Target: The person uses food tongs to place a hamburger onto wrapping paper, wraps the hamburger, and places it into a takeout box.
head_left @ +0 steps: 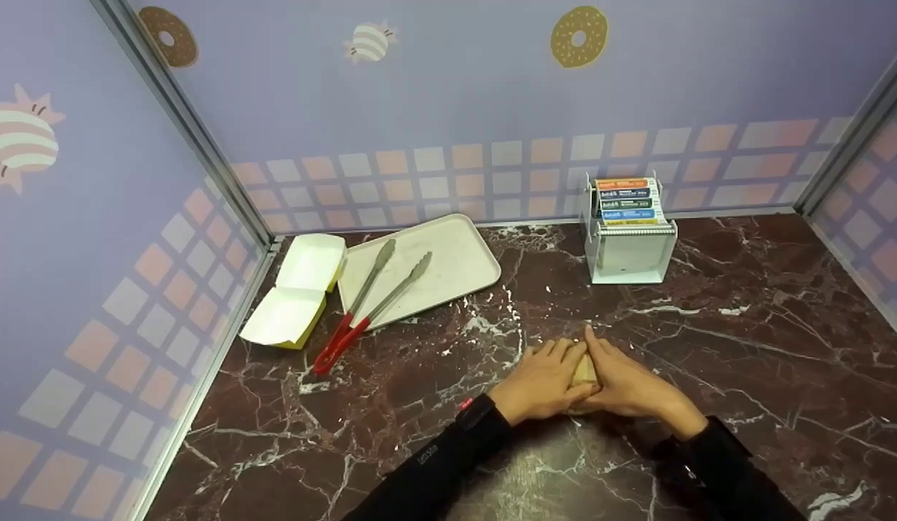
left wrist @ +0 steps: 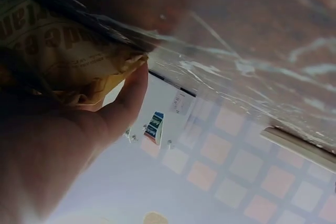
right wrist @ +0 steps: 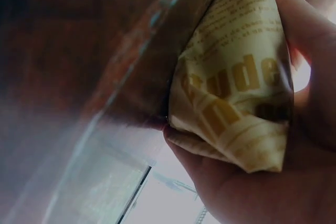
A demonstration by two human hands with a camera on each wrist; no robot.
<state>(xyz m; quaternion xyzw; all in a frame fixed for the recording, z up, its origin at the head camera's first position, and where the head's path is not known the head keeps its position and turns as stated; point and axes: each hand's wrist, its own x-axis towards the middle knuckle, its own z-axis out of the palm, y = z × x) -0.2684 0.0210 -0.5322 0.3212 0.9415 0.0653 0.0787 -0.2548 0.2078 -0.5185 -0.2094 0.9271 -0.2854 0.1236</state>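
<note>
A bundle wrapped in pale yellow paper with printed lettering (head_left: pixel 584 370) lies on the dark marbled table between the two hands. My left hand (head_left: pixel 542 380) grips its left side, fingers over the top; in the left wrist view the thumb or a fingertip presses the folded paper edge (left wrist: pixel 63 45). Around the right side, my right hand (head_left: pixel 626 380) holds the bundle. Folded, tapering paper (right wrist: pixel 236 77) shows against that palm in the right wrist view. The two hands meet at the near side. What the paper contains is hidden.
An opened yellow box with white lining (head_left: pixel 293 315) stands at the back left. Beside it, red-handled tongs (head_left: pixel 354 329) lie partly on a white tray (head_left: pixel 456 253). A white stand (head_left: pixel 631 257) with several coloured boxes is at the back right. Patterned walls border the table.
</note>
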